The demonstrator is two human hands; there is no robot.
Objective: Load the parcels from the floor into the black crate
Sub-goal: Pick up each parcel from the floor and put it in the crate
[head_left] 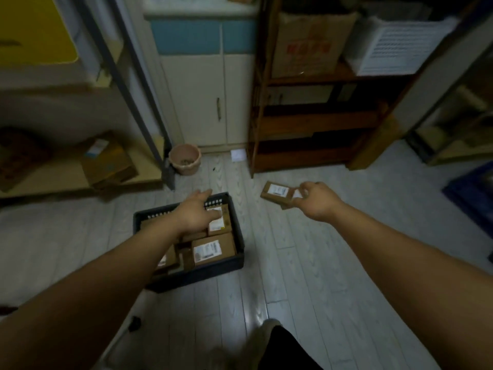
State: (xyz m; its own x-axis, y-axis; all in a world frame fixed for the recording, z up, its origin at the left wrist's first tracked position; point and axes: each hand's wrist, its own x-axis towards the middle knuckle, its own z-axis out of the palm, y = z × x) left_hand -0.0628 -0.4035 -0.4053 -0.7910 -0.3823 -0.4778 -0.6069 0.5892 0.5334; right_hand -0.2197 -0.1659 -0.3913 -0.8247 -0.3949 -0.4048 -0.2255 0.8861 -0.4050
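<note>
Though gripped by right hand (317,200), parcel (276,194) outside crate (202,273).

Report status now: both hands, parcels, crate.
Left hand open above black crate, several parcels inside. Right hand grips a labelled parcel, right of the crate. Bare floor between them.

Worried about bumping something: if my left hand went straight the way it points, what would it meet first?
Probably the crate, its far rim right ahead of the left hand; height above it unclear.
</note>
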